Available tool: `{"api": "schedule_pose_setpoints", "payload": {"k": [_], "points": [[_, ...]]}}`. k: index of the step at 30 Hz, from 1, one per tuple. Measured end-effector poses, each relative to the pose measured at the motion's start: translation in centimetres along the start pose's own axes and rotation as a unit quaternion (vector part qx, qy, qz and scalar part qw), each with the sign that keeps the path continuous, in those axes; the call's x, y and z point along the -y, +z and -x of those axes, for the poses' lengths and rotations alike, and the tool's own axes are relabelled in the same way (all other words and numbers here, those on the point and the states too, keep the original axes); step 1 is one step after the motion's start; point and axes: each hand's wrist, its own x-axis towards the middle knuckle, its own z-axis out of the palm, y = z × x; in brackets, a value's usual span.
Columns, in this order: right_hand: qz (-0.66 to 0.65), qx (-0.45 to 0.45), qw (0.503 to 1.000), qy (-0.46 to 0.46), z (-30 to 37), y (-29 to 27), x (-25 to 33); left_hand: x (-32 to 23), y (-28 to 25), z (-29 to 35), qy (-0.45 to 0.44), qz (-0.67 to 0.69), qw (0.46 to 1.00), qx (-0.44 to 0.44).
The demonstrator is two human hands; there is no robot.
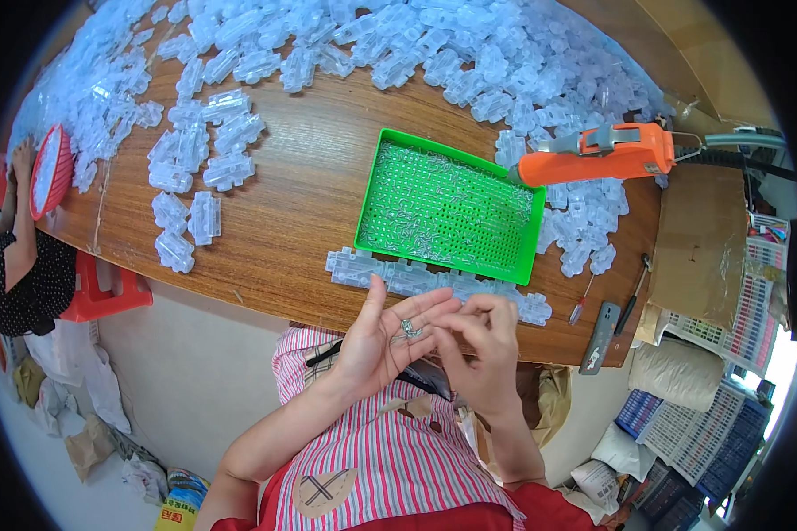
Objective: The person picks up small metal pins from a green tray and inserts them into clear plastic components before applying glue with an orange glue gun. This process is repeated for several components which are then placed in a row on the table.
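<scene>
My left hand (374,341) is turned palm up, fingers stretched and slightly cupped, with a little heap of small silvery screws (407,328) lying on it. Beside those fingertips my right hand (485,341) is closed in a pinch; what sits between its fingertips is too small to tell. Just beyond both hands runs a row of clear plastic pieces (390,275) along the table's near edge. Behind the row lies a green perforated tray (360,208) with many similar screws scattered in it. An orange electric screwdriver (593,155) reaches over the tray's right corner.
Clear plastic parts (505,62) are heaped along the back of the wooden table (301,168), with smaller groups at left. A thin screwdriver (579,310) and a grey phone (600,338) lie at right. Another person's arm (22,221) is at far left, by a red basket (53,173).
</scene>
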Motion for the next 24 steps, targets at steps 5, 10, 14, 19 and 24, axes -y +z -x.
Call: {"api": "schedule_pose_setpoints", "payload": {"k": [5,10,14,19,24], "points": [[0.046,0.017,0.999,-0.013,0.7,0.3,0.1,0.3,0.2,-0.2,-0.002,0.029,0.999,0.036],[0.079,0.002,0.997,-0.008,0.7,0.4,0.6,0.9,0.3,-0.3,0.046,0.018,0.998,0.042],[0.068,0.001,0.997,-0.03,0.7,1.2,0.4,1.0,0.6,-0.3,0.068,-0.021,0.997,0.023],[0.001,0.009,1.0,0.001,0.4,1.6,-0.1,1.1,-0.1,-0.5,0.08,0.022,0.996,0.017],[-0.034,-0.026,0.999,0.025,0.4,1.8,-0.9,1.4,-0.8,-0.1,0.086,-0.074,0.99,-0.078]]}}
